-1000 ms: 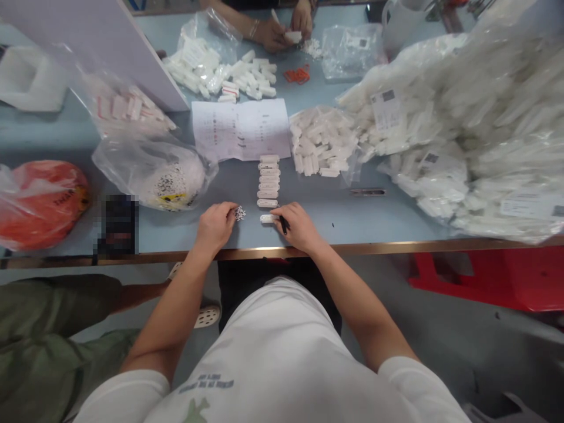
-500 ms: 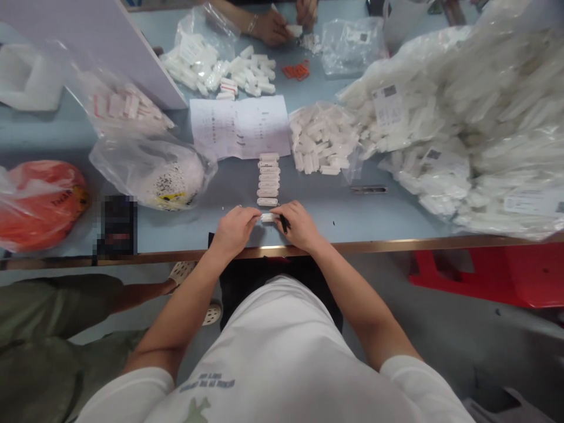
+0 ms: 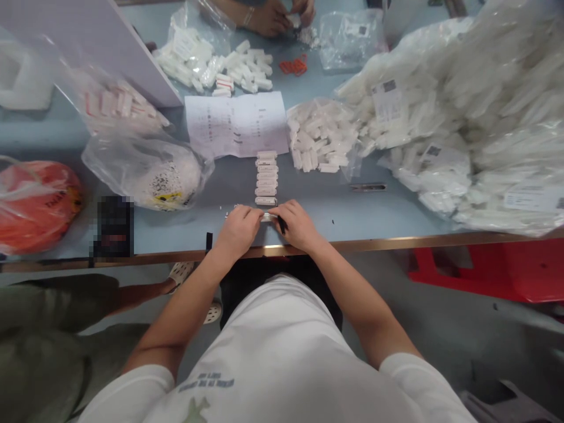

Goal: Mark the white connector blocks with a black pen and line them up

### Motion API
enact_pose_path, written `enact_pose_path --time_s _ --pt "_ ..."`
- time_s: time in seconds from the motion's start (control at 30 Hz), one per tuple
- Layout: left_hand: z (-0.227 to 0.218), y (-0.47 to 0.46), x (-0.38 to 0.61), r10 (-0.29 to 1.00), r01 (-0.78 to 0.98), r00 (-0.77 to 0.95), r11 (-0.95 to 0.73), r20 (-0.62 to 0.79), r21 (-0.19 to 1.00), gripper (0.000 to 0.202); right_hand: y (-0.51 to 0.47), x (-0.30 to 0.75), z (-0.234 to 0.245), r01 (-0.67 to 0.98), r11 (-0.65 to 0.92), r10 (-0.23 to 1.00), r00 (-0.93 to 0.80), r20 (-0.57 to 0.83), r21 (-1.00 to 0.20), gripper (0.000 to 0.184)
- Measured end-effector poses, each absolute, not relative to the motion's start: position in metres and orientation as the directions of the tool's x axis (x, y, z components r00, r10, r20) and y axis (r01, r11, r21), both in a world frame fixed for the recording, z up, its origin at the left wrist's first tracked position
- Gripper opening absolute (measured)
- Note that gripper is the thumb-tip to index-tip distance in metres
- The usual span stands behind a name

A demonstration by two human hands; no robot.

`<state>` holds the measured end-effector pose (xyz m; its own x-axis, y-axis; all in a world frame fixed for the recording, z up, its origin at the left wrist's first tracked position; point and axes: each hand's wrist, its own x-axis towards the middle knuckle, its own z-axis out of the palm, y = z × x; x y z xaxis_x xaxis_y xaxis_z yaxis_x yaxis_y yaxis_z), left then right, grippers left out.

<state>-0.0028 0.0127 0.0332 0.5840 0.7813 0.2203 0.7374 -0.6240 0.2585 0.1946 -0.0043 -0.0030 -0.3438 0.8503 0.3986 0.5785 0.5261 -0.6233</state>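
Note:
Near the table's front edge, my left hand (image 3: pixel 240 228) pinches one end of a small white plastic piece (image 3: pixel 267 217). My right hand (image 3: pixel 298 225) is closed on the other end. A slim black tool (image 3: pixel 281 224), its kind unclear, is also held in the right fingers. Just beyond the hands lies a column of similar white plastic pieces (image 3: pixel 267 176), laid side by side, with dark marks on them. Beside the left fingers are tiny white bits (image 3: pixel 227 212), partly covered by the hand.
A printed sheet (image 3: pixel 238 124) lies beyond the column. Bags of white pieces (image 3: pixel 324 135) stand right, with a slim metal tool (image 3: pixel 369 187) nearby. Left are a bag of small black-and-white parts (image 3: pixel 170 182) and an orange bag (image 3: pixel 39 202). A co-worker's hands (image 3: pixel 275 17) work opposite.
My left hand has shifted slightly and its fingers sit closer over the white piece. The whole view has moved a little; the co-worker's hands have also moved slightly.

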Motion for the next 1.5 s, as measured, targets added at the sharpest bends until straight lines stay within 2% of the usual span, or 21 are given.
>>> enact_pose_path --time_s 0.4,0.8,0.93,1.23,1.5 --pt "0.044 0.005 0.007 0.749 0.763 0.632 -0.646 0.201 0.008 0.027 -0.005 0.195 -0.006 0.561 0.53 0.848 -0.346 0.402 -0.635 0.023" --pt "0.033 0.01 0.003 0.765 0.751 0.577 -0.635 0.286 0.184 0.02 -0.006 0.195 -0.003 0.573 0.537 0.843 -0.337 0.419 -0.619 0.022" --pt "0.033 0.008 0.005 0.766 0.764 0.572 -0.628 0.292 0.15 0.022 -0.005 0.195 -0.004 0.569 0.554 0.832 -0.347 0.433 -0.608 0.023" --pt "0.043 0.004 0.01 0.751 0.775 0.62 -0.632 0.225 -0.026 0.028 -0.005 0.196 -0.008 0.556 0.527 0.85 -0.353 0.391 -0.643 0.024" --pt "0.046 0.005 0.007 0.739 0.745 0.656 -0.667 0.154 0.028 0.031 -0.005 0.196 -0.006 0.557 0.505 0.863 -0.358 0.358 -0.659 0.026"
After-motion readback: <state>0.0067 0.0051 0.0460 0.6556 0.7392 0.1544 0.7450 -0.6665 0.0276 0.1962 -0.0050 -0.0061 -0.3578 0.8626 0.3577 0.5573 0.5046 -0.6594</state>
